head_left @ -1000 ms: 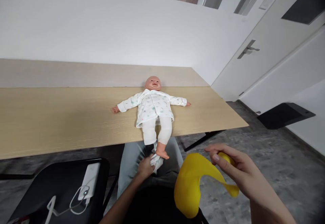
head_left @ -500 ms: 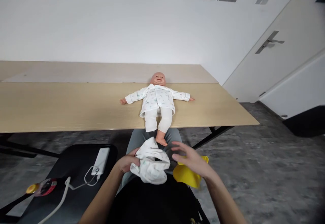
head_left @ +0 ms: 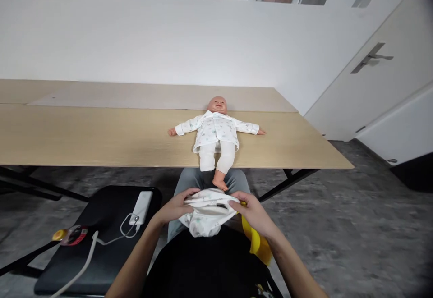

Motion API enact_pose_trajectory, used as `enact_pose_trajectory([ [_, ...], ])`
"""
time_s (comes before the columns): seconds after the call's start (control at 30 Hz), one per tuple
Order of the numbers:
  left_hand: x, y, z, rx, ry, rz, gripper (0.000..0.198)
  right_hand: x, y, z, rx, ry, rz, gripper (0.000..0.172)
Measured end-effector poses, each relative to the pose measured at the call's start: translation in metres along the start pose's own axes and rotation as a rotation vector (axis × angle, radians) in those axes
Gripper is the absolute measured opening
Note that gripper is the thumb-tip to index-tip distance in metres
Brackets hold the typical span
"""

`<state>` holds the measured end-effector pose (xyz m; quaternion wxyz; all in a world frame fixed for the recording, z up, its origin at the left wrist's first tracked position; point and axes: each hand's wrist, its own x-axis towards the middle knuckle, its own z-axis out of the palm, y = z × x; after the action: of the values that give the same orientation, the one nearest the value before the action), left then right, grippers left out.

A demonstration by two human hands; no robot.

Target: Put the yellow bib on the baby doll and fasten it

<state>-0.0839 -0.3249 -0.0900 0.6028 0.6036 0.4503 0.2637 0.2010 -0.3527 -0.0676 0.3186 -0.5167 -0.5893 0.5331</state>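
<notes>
Above my lap, a white printed baby garment (head_left: 206,219) is stretched between my two hands, its opening facing up. My left hand (head_left: 179,207) grips the left edge, thumb on the near side. On the right edge, my right hand (head_left: 251,210) pinches the cloth. A baby doll (head_left: 216,129) lies on its back just beyond, arms spread, in a white patterned jacket and white leggings. One bare foot sticks out over the table edge; the other leg's end is dark or hidden. Yellow cloth (head_left: 255,241) hangs beneath my right forearm.
The wooden table (head_left: 101,135) runs along a white wall. To my left a black chair (head_left: 84,266) carries a white power bank (head_left: 141,208) with a cable and a tape roll (head_left: 75,235). A door (head_left: 372,81) is at the right.
My right hand has moved left and taken hold of the garment's right edge. The bunched garment is now spread wider between both hands. The view has shifted slightly.
</notes>
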Motion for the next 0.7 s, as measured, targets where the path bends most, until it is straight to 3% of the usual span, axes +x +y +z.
enact_pose_trajectory([
  [0.1,0.000,0.009,0.001,0.377,0.143,0.127,0.054,-0.006,-0.018,0.000,0.044,0.009,0.009,0.030],
  [0.2,-0.002,0.017,0.001,0.664,0.419,0.221,0.042,-0.013,-0.034,-0.001,0.049,0.026,0.018,0.029],
  [0.27,-0.007,0.025,-0.001,0.732,0.585,0.287,0.037,-0.017,-0.042,-0.007,0.076,0.050,0.018,0.029],
  [0.33,-0.012,0.036,-0.005,0.690,0.677,0.352,0.026,-0.022,-0.050,-0.015,0.126,0.092,0.022,0.030],
  [0.5,-0.022,0.060,-0.011,0.505,0.697,0.384,0.019,-0.031,-0.067,-0.035,0.126,0.100,0.015,0.035],
  [0.7,-0.028,0.085,-0.017,0.444,0.791,0.444,0.023,-0.038,-0.077,-0.051,-0.026,0.298,-0.041,0.045],
])
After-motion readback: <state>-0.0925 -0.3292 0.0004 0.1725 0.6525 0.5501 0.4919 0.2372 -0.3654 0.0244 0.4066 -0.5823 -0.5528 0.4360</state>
